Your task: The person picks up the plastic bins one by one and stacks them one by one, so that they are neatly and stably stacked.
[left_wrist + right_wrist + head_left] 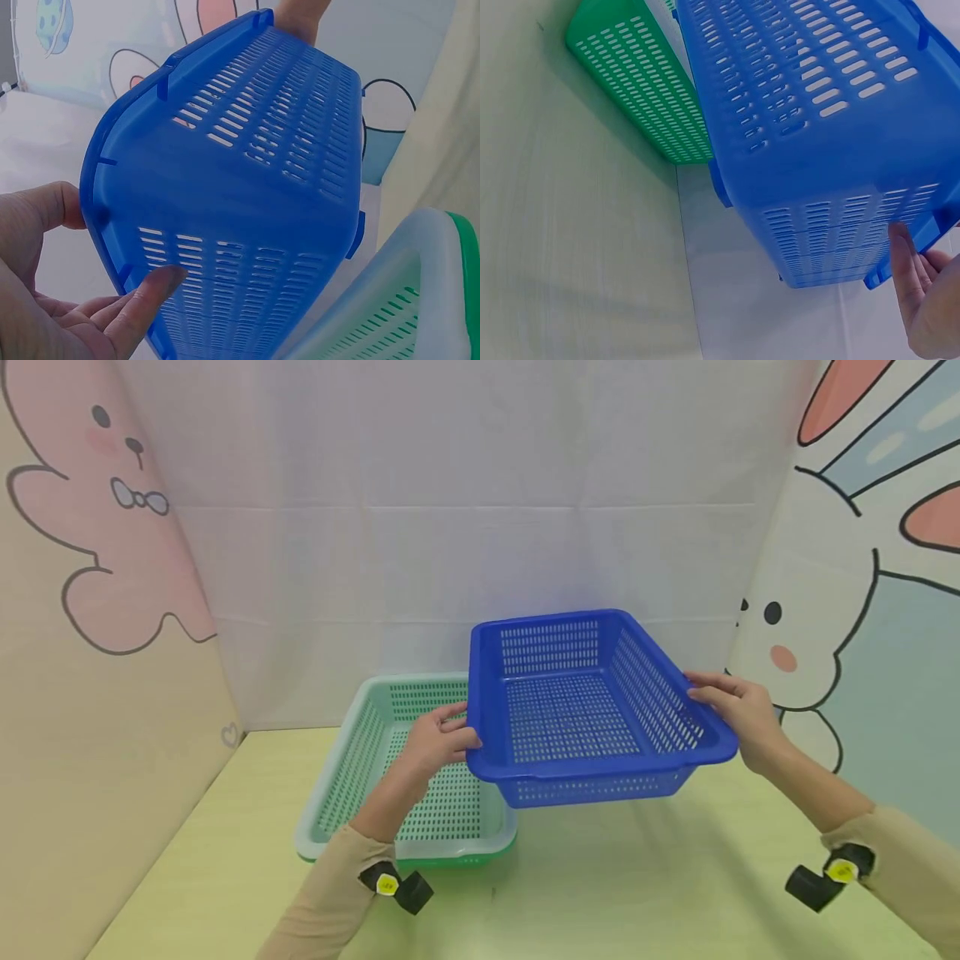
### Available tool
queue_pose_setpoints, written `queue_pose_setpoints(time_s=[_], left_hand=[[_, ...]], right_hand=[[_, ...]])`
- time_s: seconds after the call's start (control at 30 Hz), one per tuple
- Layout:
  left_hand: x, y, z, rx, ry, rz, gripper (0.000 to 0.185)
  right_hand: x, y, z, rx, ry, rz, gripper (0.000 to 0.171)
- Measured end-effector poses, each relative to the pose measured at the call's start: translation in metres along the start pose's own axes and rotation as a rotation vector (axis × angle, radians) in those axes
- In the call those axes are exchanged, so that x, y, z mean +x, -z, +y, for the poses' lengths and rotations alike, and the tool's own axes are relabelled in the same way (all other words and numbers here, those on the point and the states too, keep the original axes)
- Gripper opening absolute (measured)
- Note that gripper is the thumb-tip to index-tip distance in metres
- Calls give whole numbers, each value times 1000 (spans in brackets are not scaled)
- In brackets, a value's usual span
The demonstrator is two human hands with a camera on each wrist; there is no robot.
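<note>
Both hands, left hand (438, 743) and right hand (738, 706), are gripping the blue basket (577, 710) by its ends with fingers curled on the rim, holding it above the table (637, 893) beside the green basket (352, 777).

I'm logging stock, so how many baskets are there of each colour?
Blue basket, held up by the left hand and right hand: 1
Pale green basket, on top of the stack on the table: 1
Green basket, under the pale one: 1
Total: 3

Glossy slotted plastic blue basket (592, 710), paler plastic green basket (397, 768), matt smooth tabletop (637, 893)
</note>
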State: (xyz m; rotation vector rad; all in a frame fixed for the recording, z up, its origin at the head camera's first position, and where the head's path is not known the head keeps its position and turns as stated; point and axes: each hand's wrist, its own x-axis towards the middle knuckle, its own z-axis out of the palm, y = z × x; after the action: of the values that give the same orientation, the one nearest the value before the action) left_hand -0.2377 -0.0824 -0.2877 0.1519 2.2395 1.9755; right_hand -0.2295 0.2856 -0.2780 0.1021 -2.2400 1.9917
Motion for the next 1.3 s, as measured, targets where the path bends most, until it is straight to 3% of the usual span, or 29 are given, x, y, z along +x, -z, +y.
queue_pose_setpoints(time_s=[0.13,0.3,0.5,0.8,1.07,1.3], left_hand=[[-2,8,4,10,-21,8,67],[-5,21,9,38,-57,12,67],[-9,13,18,70,-63,26,67],[-17,6,26,130,-21,18,68],[-24,32,17,156,-32,10,67],[-34,60,10,196,-64,3,66]], right_hand=[[1,-6,-2,101,22,-27,22],[2,-15,-2,40,58,-40,20],[6,-5,1,2,64,-75,18],[10,5,2,49,56,-130,40],[10,-22,4,154,9,-135,45],[11,-45,5,238,21,-178,48]])
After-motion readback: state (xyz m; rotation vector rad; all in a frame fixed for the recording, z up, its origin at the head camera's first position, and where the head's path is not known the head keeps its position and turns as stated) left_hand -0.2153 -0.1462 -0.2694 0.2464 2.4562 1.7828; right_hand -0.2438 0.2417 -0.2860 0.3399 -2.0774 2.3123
